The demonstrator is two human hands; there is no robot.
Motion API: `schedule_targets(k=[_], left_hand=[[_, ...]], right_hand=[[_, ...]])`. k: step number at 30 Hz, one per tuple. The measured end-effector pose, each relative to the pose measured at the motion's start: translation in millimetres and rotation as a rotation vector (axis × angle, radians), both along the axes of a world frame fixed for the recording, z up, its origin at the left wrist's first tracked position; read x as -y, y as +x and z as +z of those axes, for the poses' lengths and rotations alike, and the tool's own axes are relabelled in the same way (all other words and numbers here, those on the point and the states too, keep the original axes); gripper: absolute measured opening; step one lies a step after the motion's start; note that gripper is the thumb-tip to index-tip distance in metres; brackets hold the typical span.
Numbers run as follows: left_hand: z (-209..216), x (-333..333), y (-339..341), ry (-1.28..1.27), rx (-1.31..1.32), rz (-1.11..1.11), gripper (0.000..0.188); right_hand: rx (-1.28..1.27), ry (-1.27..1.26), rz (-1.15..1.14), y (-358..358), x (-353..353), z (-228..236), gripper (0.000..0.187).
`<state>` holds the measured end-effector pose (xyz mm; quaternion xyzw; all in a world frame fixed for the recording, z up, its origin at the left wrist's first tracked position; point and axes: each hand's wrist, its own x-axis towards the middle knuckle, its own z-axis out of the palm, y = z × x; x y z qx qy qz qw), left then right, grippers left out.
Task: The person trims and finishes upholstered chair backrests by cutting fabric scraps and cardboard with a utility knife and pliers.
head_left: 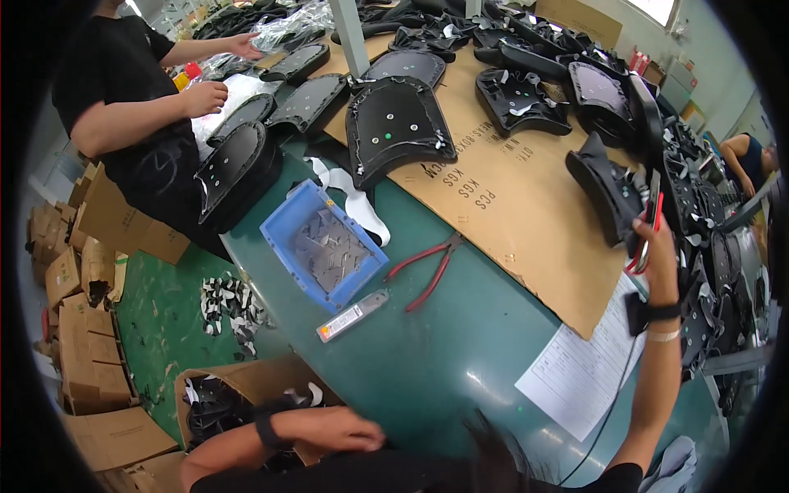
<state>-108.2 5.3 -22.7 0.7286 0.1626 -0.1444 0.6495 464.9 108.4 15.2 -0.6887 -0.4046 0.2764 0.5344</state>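
Hair [497,456], blue bin [289,212], pliers [441,269], perhaps scissors [658,214]

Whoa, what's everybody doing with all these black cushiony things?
The person's right hand holds a red-handled tool, maybe scissors, right by a black padded piece. Their left hand is loosely curled near the front edge of the green table, with nothing seen in it. Red-handled pliers lie near a blue bin of small grey pieces. More black padded pieces lie on the cardboard, and another person stands at the table's far left.
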Motion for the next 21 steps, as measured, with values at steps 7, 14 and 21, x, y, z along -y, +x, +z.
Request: schedule_targets(k=[7,14,21], left_hand=[[11.6,-7.7,133.2,-0.413,0.323,0.869,0.044],[9.7,-17.6,104.8,-0.612,0.136,0.947,0.061],[43.3,-41.5,89.5,0.74,-0.061,0.298,0.055]], right_hand=[[-0.428,-0.03,-0.242,-250.9,181.8,26.8,0.029],[-0.526,-0.293,0.023,-288.0,299.9,-0.4,0.046],[-0.318,-0.257,-0.049,-263.5,302.7,-8.7,0.028]])
